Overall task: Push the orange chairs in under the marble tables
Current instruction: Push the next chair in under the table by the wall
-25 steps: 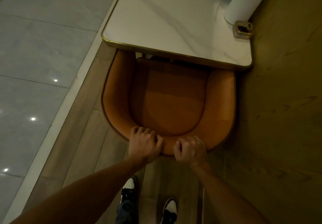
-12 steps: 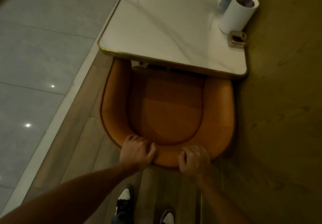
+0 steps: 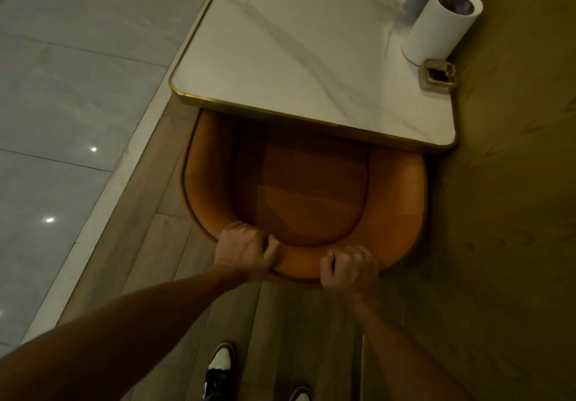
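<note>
Since a second ago the orange chair [image 3: 308, 195] has slid further under the marble desk [image 3: 299, 54], its front seat edge now hidden beneath the gold rim. Left hand [image 3: 246, 249] and right hand [image 3: 350, 266] each curl closed over the curved backrest; a white cylinder [image 3: 439, 23] and ashtray [image 3: 438, 76] stand at the desk's far right corner.
</note>
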